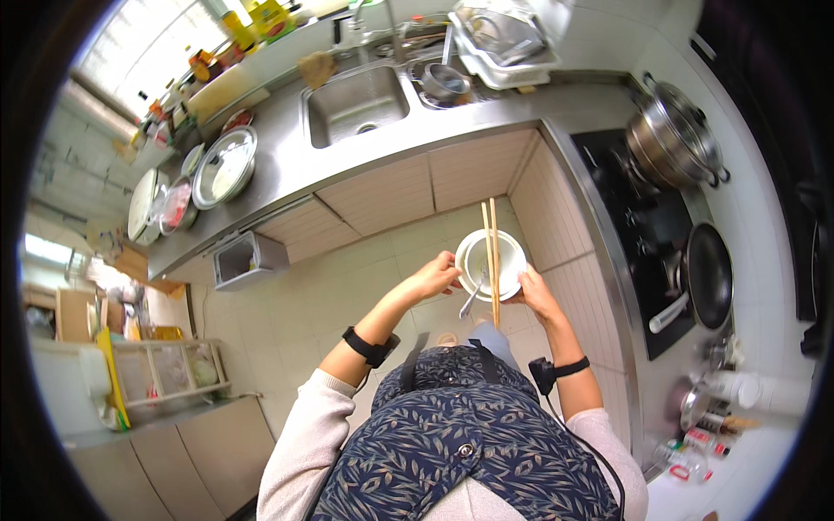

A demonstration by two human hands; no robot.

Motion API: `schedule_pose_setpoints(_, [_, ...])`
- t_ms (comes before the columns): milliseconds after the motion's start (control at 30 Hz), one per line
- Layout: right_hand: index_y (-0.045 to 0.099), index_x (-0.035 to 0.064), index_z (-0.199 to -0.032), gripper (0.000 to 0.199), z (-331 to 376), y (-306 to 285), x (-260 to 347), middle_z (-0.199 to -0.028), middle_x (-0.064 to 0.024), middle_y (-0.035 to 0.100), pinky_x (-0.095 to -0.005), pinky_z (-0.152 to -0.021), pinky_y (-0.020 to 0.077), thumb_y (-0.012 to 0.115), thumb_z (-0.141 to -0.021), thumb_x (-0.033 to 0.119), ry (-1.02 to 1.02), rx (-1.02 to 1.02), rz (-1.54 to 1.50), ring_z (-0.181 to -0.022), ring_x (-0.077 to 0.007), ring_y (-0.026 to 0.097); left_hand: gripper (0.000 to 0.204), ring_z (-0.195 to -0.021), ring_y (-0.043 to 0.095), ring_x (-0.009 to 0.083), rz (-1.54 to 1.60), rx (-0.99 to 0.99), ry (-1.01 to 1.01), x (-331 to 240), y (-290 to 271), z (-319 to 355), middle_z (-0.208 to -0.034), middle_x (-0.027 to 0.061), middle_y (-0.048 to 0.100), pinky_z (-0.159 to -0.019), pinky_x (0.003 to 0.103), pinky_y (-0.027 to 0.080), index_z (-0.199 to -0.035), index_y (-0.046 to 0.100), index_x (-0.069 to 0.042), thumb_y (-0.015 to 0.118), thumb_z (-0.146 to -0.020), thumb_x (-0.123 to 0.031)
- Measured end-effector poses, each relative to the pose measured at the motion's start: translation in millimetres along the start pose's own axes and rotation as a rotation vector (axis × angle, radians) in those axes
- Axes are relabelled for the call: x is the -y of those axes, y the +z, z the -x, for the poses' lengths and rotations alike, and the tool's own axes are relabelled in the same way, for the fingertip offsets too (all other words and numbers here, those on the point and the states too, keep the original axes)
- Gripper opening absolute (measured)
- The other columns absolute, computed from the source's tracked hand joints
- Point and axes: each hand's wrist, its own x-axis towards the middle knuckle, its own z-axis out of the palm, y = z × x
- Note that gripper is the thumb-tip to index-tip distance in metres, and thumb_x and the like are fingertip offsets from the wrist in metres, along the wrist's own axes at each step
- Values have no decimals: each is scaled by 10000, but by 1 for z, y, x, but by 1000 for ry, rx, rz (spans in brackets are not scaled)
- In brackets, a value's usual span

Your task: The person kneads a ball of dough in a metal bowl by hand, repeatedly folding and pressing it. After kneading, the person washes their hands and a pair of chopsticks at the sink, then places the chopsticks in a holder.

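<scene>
Where tiles (287, 304) meet steel counter (287, 174), bowl (491, 260).

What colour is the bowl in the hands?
White bowl, seen best in the head view.

Steel counter (287, 178), pale tiled floor (304, 304)

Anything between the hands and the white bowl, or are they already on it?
Nothing visible in the way. Both hands are already on the white bowl: left hand at its left rim, right hand at its right. A pair of chopsticks lies across the bowl; a spoon hangs over its near edge.
</scene>
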Motion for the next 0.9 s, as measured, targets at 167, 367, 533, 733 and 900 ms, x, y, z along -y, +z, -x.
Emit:
schedule_pose_setpoints(167, [383, 41, -1330, 433, -108, 70, 79, -1119, -131, 595, -370, -701, 592, 365, -997, 317, -103, 177, 60, -904, -227, 661, 326, -879, 655, 268, -537, -441, 205, -24, -119, 12, -879, 139, 661, -769, 376, 508, -1126, 525, -34, 518, -921, -287])
schedule_pose_setpoints(367, [353, 33, -1340, 430, -249, 141, 164, -1125, -150, 594, -332, -674, 604, 310, -1007, 301, -133, 388, 169, -913, -244, 664, 447, -1136, 481, 316, -1062, -961, 653, -84, -253, -28, -1278, 116, 498, -952, 425, 411, -1201, 523, -72, 604, -763, -34])
schedule_pose_setpoints(533, [297, 22, -1377, 455, -348, 189, 204, -1198, -169, 551, -331, -654, 606, 314, -1005, 283, -136, 526, 230, -897, -253, 667, 554, -1356, 309, 244, -1535, -573, 622, -93, -349, -84, -1456, 65, 356, -1140, 443, 198, -1341, 450, -170, 529, -796, -120])
schedule_pose_setpoints(733, [303, 13, -1389, 428, -436, 231, 216, -1214, -207, 532, -321, -630, 601, 304, -987, 158, -45, 512, 397, -982, -260, 635, 467, -1352, 314, 223, -1721, -432, 688, -75, -429, -133, -1406, 66, 405, -1148, 424, 200, -1313, 460, -133, 486, -852, -200])
schedule_pose_setpoints(900, [315, 16, -1381, 420, -477, 259, 230, -1157, -169, 559, -330, -588, 588, 313, -985, 158, 46, 450, 451, -879, -235, 651, 253, -1184, 470, 213, -1668, -360, 815, -72, -485, -154, -1057, 51, 561, -1137, 415, 250, -1044, 571, -111, 530, -801, -171])
